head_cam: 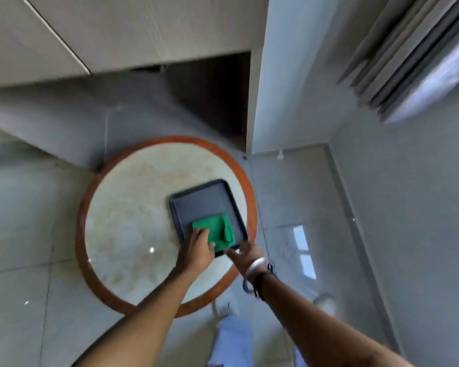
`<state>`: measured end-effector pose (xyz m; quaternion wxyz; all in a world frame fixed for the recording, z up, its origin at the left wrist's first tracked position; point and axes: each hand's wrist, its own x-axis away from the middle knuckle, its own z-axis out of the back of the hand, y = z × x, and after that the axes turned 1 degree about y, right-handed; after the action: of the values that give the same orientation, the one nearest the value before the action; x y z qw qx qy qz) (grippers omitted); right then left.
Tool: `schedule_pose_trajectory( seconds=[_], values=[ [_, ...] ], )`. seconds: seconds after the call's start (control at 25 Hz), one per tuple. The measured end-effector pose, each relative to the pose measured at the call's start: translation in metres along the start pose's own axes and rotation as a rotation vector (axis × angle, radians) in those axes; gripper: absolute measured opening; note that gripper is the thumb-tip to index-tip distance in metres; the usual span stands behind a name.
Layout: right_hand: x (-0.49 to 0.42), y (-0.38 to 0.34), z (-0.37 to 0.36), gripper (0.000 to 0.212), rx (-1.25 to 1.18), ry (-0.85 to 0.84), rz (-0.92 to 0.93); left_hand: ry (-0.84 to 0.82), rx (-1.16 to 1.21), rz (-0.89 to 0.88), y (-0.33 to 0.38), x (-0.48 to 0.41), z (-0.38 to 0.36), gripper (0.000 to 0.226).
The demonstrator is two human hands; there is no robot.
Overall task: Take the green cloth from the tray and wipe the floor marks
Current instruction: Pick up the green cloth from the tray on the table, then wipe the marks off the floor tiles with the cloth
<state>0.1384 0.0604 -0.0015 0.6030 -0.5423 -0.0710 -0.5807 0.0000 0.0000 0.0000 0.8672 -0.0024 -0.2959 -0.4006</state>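
Note:
A folded green cloth [219, 230] lies in the near end of a dark grey tray [202, 202] on a round table. My left hand [198, 249] rests over the cloth's near left corner, fingers touching it; whether they grip it is unclear. My right hand [245, 254] hovers at the tray's near right corner, fingers spread, holding nothing. Faint dark scribble marks [284, 251] show on the glossy floor to the right of the table.
The round table [122, 221] has a pale marble top and a brown rim. A wall corner [252, 102] stands just behind it. Grey floor tiles [368, 207] extend to the right. My legs and shoes [231, 327] are below the table's near edge.

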Motion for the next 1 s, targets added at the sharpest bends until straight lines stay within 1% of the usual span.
schedule_pose_trajectory(
  seconds=[0.04, 0.12, 0.16, 0.2, 0.24, 0.32, 0.44, 0.48, 0.52, 0.56, 0.68, 0.72, 0.76, 0.8, 0.84, 0.88, 0.92, 1.0],
  values=[
    [-0.023, -0.003, -0.017, 0.031, -0.010, 0.056, 0.001, 0.053, -0.035, -0.076, -0.012, -0.022, -0.011, 0.046],
    [-0.058, -0.018, -0.031, 0.044, 0.074, 0.237, -0.010, 0.127, -0.082, -0.163, -0.024, -0.055, -0.017, 0.047],
    [-0.074, -0.028, -0.031, 0.044, 0.118, 0.290, -0.047, 0.148, -0.082, -0.184, -0.029, -0.075, -0.013, 0.048],
    [-0.086, -0.031, -0.032, 0.038, 0.174, 0.293, -0.083, 0.135, -0.062, -0.220, -0.031, -0.089, -0.015, 0.046],
    [-0.093, -0.033, -0.035, 0.032, 0.257, 0.239, -0.139, 0.083, -0.031, -0.240, -0.032, -0.098, -0.019, 0.043],
    [-0.102, -0.032, -0.034, 0.029, 0.365, 0.119, -0.188, -0.050, -0.010, -0.205, -0.032, -0.113, -0.016, 0.040],
    [-0.105, -0.032, -0.031, 0.027, 0.358, 0.017, -0.187, -0.178, -0.178, -0.175, -0.025, -0.125, -0.002, 0.037],
    [-0.101, -0.032, -0.027, 0.025, 0.316, -0.009, -0.183, -0.217, -0.175, -0.168, -0.021, -0.123, 0.003, 0.031],
    [-0.095, -0.031, -0.020, 0.022, 0.213, -0.025, -0.167, -0.260, -0.106, -0.147, -0.016, -0.118, 0.009, 0.026],
    [-0.089, -0.028, -0.010, 0.020, 0.046, -0.029, -0.132, -0.306, 0.053, -0.111, -0.011, -0.111, 0.016, 0.025],
    [-0.068, -0.004, 0.037, 0.021, -0.524, -0.007, 0.014, -0.386, 0.688, -0.031, 0.015, -0.081, 0.036, 0.030],
    [-0.062, 0.011, 0.056, 0.021, -0.699, -0.056, 0.049, -0.420, 0.875, -0.024, 0.031, -0.069, 0.035, 0.028],
    [-0.059, 0.026, 0.075, 0.023, -0.867, -0.140, 0.061, -0.458, 1.037, -0.019, 0.049, -0.057, 0.027, 0.027],
    [-0.056, 0.044, 0.091, 0.031, -1.020, -0.231, 0.051, -0.467, 1.172, -0.001, 0.069, -0.048, 0.013, 0.028],
    [-0.056, 0.065, 0.105, 0.043, -1.131, -0.304, 0.031, -0.440, 1.263, 0.038, 0.093, -0.040, -0.008, 0.030],
    [-0.057, 0.087, 0.114, 0.050, -1.212, -0.356, -0.004, -0.393, 1.315, 0.086, 0.115, -0.033, -0.032, 0.034],
    [-0.060, 0.112, 0.120, 0.053, -1.259, -0.363, -0.073, -0.338, 1.328, 0.130, 0.135, -0.028, -0.060, 0.036],
    [-0.079, 0.167, 0.125, 0.050, -1.255, -0.297, -0.263, -0.282, 1.288, 0.180, 0.162, -0.028, -0.124, 0.040]
  ],
)
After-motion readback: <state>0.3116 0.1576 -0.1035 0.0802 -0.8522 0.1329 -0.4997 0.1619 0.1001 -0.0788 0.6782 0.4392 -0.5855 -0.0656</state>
